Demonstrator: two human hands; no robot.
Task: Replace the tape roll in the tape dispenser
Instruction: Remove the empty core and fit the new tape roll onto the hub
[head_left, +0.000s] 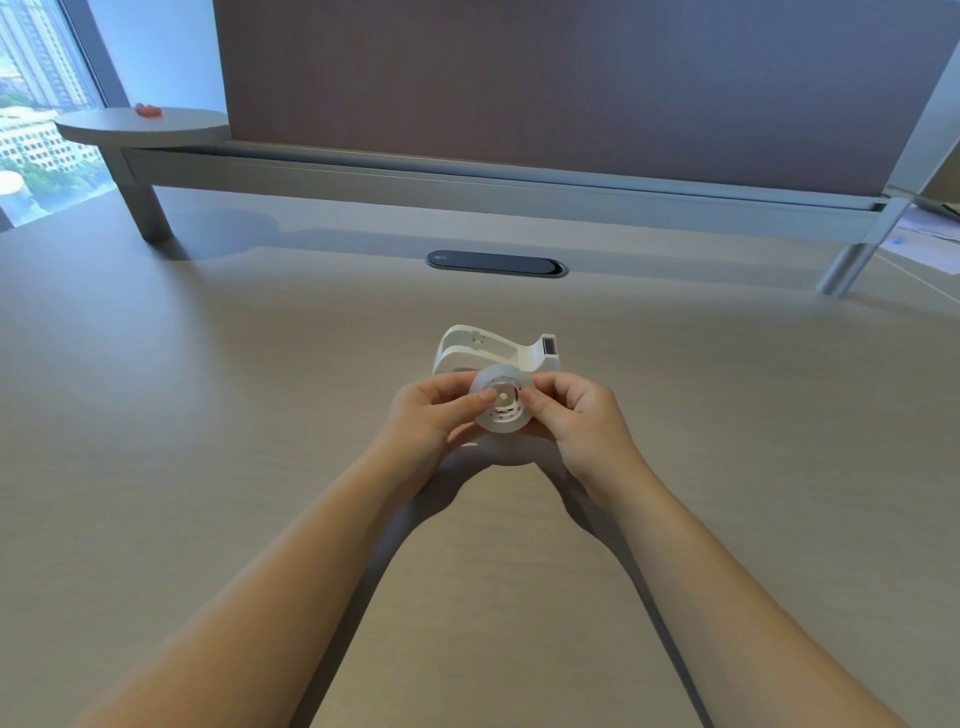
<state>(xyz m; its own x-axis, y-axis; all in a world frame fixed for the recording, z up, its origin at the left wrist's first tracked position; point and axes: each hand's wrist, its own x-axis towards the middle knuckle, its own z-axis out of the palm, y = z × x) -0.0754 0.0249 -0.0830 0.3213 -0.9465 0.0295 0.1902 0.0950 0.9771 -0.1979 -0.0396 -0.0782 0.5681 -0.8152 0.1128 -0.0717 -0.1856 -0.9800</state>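
A white tape dispenser (496, 351) stands on the wooden desk (208, 415), its roll bay empty and its cutter at the right end. Just in front of it, above the desk, both hands hold a pale, translucent tape roll (501, 423) with a white hub in its centre. My left hand (431, 415) grips the roll's left side, thumb pressing near the hub. My right hand (576, 415) grips the right side, thumb also at the hub. The roll's flat face tilts up toward the camera.
A raised grey shelf (467, 176) on metal legs runs across the back of the desk, with a brown partition behind it. A dark oval cable port (496, 263) lies beyond the dispenser. A small red object (148, 110) rests on the shelf's round left end. Papers (924, 234) lie at far right.
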